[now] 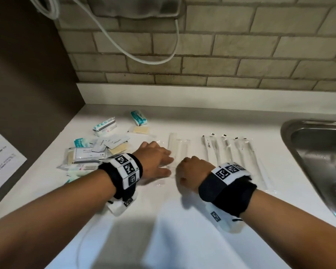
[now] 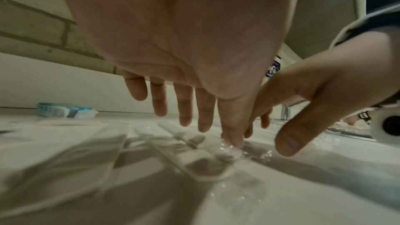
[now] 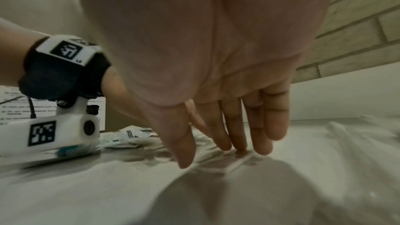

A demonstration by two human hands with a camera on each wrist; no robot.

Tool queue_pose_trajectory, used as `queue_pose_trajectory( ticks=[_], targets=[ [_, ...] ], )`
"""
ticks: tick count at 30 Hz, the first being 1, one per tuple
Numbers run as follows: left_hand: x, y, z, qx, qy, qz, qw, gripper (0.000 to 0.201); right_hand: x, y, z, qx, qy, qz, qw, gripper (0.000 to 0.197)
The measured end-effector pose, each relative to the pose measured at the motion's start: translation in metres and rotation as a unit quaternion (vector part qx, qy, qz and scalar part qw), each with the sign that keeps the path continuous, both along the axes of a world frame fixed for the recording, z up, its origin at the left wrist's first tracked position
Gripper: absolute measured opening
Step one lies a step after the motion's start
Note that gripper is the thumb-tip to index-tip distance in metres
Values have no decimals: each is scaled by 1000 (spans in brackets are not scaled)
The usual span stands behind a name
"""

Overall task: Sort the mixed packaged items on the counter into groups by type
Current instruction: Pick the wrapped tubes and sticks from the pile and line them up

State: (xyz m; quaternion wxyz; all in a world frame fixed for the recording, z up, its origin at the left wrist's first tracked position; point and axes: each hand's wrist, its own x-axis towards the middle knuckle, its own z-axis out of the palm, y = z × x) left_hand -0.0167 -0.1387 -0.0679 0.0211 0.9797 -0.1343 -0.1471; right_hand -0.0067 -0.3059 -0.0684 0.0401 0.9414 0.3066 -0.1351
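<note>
Both hands rest side by side on a group of long clear-wrapped packets (image 1: pixel 177 146) in the middle of the white counter (image 1: pixel 182 220). My left hand (image 1: pixel 163 164) has straight fingers, and its thumb touches a clear wrapper (image 2: pixel 201 165). My right hand (image 1: pixel 184 171) sits just right of it, fingertips (image 3: pixel 238 145) pressing down on the same clear packets (image 3: pixel 236 163). Neither hand grips anything. A mixed pile of sachets and teal-and-white packs (image 1: pixel 93 150) lies to the left. A row of black-tipped items in clear sleeves (image 1: pixel 227 150) lies to the right.
A steel sink (image 1: pixel 318 152) is set into the counter at the right. A brick wall (image 1: pixel 202 55) with a hanging cable runs along the back. A dark panel and a printed sheet (image 1: pixel 0 160) are at the left.
</note>
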Motion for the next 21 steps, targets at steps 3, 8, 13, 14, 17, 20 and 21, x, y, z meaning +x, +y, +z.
queue_pose_trajectory(
  ticks=[3,8,13,14,17,20,21],
  targets=[
    [5,-4,-6,15,-2,-29,999,51,0,7,-5,27,5,-57,998,33],
    [9,4,-9,-25,-12,-16,999,51,0,7,-5,50,17,-118,992,31],
    [5,20,-13,-58,10,-18,998,53,9,6,-1,1,34,-146,989,32],
    [5,22,-13,-59,10,-21,998,51,10,8,-1,-5,24,-146,989,34],
    [4,26,-16,-57,0,-35,998,48,11,17,-2,22,-6,-152,988,39],
    [5,27,-19,-58,-13,-47,997,50,12,26,-2,49,-17,-204,978,32],
    [5,26,-19,-58,-18,-51,997,51,12,28,-3,46,-12,-219,975,31]
  ],
)
